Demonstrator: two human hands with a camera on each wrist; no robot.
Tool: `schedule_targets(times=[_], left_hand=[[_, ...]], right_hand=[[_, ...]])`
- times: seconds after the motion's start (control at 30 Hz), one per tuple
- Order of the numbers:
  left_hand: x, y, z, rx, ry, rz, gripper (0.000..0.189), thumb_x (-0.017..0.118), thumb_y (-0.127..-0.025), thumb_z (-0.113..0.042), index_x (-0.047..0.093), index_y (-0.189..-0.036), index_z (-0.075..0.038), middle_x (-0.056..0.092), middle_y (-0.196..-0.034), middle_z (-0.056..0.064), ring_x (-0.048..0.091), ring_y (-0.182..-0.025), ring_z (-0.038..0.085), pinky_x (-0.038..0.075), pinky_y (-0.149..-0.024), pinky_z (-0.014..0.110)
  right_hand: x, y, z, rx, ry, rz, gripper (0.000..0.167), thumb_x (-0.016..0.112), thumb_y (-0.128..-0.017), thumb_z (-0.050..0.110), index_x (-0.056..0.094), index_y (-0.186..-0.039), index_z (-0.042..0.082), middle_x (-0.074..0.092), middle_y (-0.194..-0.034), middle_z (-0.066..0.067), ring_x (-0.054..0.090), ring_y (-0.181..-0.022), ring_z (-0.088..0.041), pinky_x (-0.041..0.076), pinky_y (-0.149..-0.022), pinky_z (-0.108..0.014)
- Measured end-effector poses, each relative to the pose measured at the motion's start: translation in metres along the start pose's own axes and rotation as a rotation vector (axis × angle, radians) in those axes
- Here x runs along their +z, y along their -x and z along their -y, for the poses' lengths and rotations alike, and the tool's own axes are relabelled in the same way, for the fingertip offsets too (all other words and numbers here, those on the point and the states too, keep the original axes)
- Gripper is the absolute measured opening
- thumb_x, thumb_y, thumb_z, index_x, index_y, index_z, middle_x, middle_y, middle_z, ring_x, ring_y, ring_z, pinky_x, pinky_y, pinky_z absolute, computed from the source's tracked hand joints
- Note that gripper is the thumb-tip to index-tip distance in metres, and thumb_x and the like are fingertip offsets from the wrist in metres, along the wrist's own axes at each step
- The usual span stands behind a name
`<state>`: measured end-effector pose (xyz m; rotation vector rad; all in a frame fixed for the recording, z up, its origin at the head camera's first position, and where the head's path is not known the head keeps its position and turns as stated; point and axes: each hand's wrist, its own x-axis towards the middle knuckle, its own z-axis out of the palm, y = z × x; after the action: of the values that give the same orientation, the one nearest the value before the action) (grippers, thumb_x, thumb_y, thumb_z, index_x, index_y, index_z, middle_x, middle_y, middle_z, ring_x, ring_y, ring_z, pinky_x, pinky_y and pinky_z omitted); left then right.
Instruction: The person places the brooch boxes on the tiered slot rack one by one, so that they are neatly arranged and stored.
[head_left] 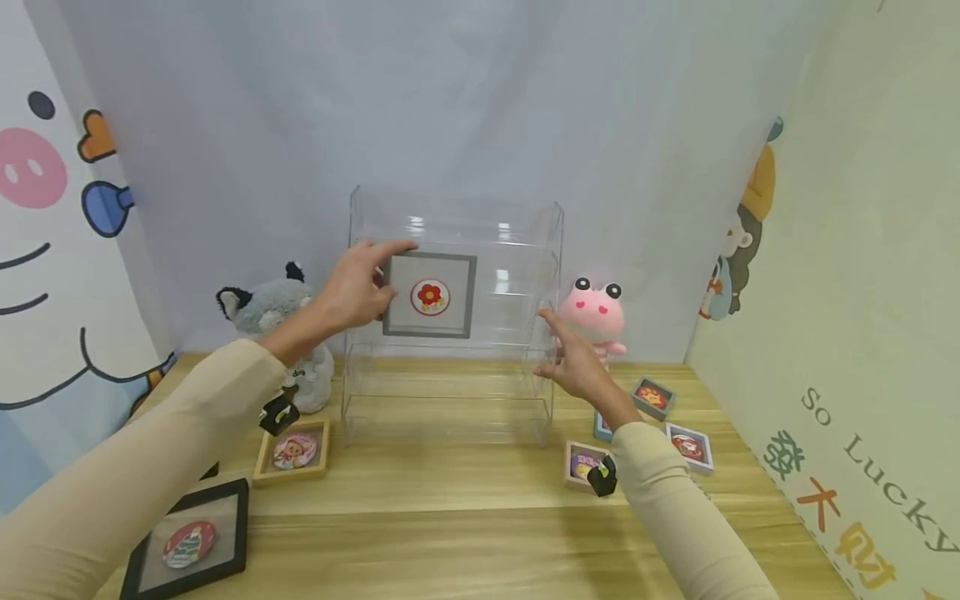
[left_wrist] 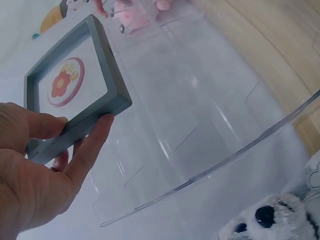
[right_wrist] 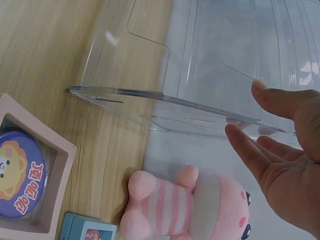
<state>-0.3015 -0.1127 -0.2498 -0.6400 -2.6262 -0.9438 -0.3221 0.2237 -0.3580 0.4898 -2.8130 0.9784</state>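
My left hand (head_left: 363,283) pinches the left edge of a grey square frame (head_left: 473,300), thumb on the front and fingers behind. Inside the frame is a round badge with a red flower (head_left: 430,297). It stands upright before the middle of a clear acrylic tiered rack (head_left: 450,408); in the left wrist view my hand (left_wrist: 50,165) grips its side. My right hand (head_left: 581,362) is at the rack's right side panel. In the right wrist view the thumb of that hand (right_wrist: 295,165) reaches over the panel's edge, while its extended fingers lie along the outer face.
A grey plush toy (head_left: 311,379) sits left of the rack, a pink plush toy (head_left: 592,317) right of it. A wooden frame (head_left: 258,479) and a black frame (head_left: 242,533) lie at left. At right lie a pink frame (head_left: 568,467), a grey frame (head_left: 670,406) and a white frame (head_left: 708,467).
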Motion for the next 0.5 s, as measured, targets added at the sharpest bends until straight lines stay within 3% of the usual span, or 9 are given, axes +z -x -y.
schedule_targets(times=[0.23,0.5], left_hand=[[-0.001,-0.029,-0.004,0.033,-0.011,-0.069,0.067,0.056,-0.089,0.009,0.045,-0.15,-0.017,0.048,-0.116,0.024,0.057,-0.101,0.036,0.052,-0.079,0.046],[0.005,-0.06,-0.011,0.091,0.02,-0.145,0.065,0.06,-0.089,0.007,0.049,-0.148,-0.018,0.05,-0.115,0.022,0.058,-0.101,0.034,0.05,-0.082,0.045]], right_hand=[[0.0,0.0,0.0,-0.005,-0.005,-0.012,0.093,0.078,-0.083,0.003,0.026,-0.159,0.022,0.032,-0.159,-0.023,0.061,-0.117,-0.05,0.059,-0.08,-0.048],[0.001,-0.001,-0.001,-0.003,0.0,-0.023,0.094,0.079,-0.083,0.004,0.027,-0.159,0.022,0.033,-0.159,-0.022,0.061,-0.117,-0.049,0.059,-0.078,-0.046]])
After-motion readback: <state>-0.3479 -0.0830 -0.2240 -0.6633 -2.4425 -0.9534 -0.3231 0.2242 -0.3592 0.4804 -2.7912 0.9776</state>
